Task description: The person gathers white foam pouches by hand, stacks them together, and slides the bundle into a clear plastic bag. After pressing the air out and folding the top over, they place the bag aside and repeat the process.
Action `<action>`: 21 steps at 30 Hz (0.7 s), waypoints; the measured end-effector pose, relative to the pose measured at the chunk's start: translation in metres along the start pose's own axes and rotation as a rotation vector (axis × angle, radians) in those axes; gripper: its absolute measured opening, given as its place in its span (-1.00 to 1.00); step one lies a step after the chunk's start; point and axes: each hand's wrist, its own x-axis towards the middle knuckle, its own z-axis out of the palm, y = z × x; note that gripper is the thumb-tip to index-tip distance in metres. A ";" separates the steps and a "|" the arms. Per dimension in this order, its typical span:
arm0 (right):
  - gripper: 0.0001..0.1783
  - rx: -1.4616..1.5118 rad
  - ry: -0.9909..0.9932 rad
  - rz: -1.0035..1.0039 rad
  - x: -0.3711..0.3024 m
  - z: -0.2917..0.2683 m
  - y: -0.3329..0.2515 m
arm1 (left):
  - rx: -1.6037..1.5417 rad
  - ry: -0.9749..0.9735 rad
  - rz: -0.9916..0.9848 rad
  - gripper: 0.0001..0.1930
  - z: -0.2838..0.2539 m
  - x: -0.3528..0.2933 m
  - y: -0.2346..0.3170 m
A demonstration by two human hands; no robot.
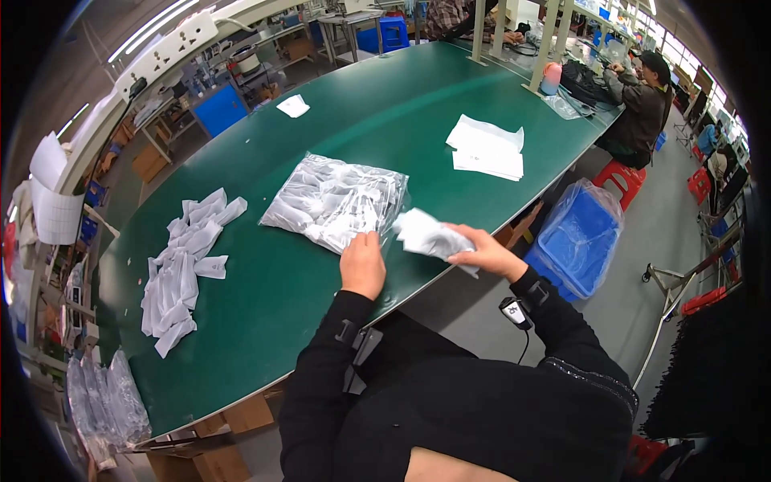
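Observation:
A clear plastic bag (333,197) full of white paper-wrapped packets lies on the green table in front of me. My left hand (363,265) is closed at the bag's near edge, its fingertips pinching the plastic by the opening. Just right of the bag, my right hand (488,255) grips a few white packets (432,234) between thumb and fingers, and they point toward the bag's right end. How many packets it holds I cannot make out. More loose white packets (173,281) lie in an overlapping pile on the left of the table.
White paper sheets (486,151) lie on the green table (385,112) at the right, and a small sheet (294,105) farther back. Filled plastic bags (108,402) are at the lower left. A blue bin (574,241) stands beside the table's right edge. A co-worker (642,104) sits at far right.

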 end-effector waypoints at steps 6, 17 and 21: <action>-0.21 -0.062 -0.186 -0.146 0.068 0.020 0.000 | -0.675 0.226 -0.332 -0.89 -0.040 0.009 -0.001; -0.32 -0.589 0.056 -0.076 0.148 0.105 -0.020 | -0.437 0.321 -0.076 -0.92 -0.063 0.008 0.002; -0.38 -0.737 0.125 -0.269 0.163 0.133 -0.017 | -0.414 0.271 -0.030 -0.90 -0.068 -0.003 -0.003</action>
